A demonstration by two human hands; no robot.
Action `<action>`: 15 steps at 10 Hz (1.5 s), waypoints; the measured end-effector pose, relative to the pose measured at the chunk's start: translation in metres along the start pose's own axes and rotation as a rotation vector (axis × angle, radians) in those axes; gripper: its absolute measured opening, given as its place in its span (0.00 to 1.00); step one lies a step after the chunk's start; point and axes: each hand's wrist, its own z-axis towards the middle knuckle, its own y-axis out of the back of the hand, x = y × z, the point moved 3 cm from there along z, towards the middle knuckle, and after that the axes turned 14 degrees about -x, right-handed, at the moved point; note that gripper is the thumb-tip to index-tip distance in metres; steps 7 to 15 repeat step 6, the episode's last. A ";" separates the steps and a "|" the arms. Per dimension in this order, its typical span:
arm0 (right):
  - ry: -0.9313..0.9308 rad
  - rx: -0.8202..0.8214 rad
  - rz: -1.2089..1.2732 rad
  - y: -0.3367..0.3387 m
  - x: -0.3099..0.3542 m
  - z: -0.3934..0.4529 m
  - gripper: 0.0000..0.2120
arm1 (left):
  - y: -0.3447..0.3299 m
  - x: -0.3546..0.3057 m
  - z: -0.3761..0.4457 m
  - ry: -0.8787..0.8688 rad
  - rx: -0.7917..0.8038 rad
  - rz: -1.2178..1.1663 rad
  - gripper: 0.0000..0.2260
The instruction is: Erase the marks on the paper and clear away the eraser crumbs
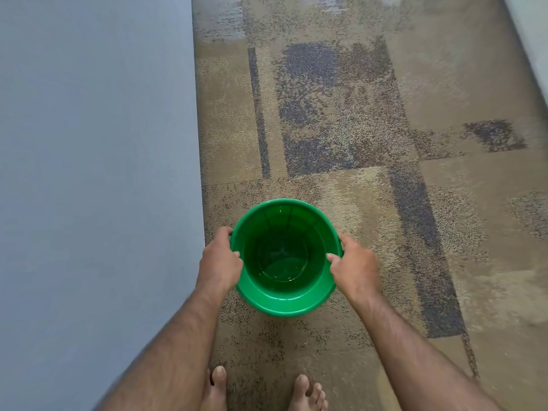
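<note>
Bucket (286,289), green, upright, mouth facing up; left hand (220,262) and right hand (354,266) clasp opposite rim edges above carpet (341,114).

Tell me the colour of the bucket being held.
Green bucket, inside and out; seen in the head view.

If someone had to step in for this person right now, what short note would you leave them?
Left hand and right hand each grip opposite sides of the green bucket by its rim, thumbs hooked inside.
The bucket is upright over the patterned carpet, beside a blue-grey surface; bare feet stand just behind it.
It looks empty; any crumbs are too small to tell.
No paper or eraser is in view, so whether the erasing is done cannot be judged.
</note>
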 end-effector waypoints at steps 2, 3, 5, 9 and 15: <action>0.046 -0.019 -0.102 0.014 0.004 -0.007 0.20 | 0.010 -0.009 -0.008 -0.190 -0.032 0.226 0.16; 0.088 -0.027 -0.157 0.028 0.008 -0.022 0.23 | 0.020 -0.015 -0.025 -0.337 -0.053 0.340 0.19; 0.300 -0.141 -0.174 0.099 0.039 -0.051 0.29 | 0.074 -0.065 -0.069 -0.588 -0.153 0.479 0.29; 0.447 -0.218 -0.208 0.160 0.066 -0.087 0.36 | 0.130 -0.109 -0.116 -0.620 -0.167 0.485 0.42; 0.447 -0.218 -0.208 0.160 0.066 -0.087 0.36 | 0.130 -0.109 -0.116 -0.620 -0.167 0.485 0.42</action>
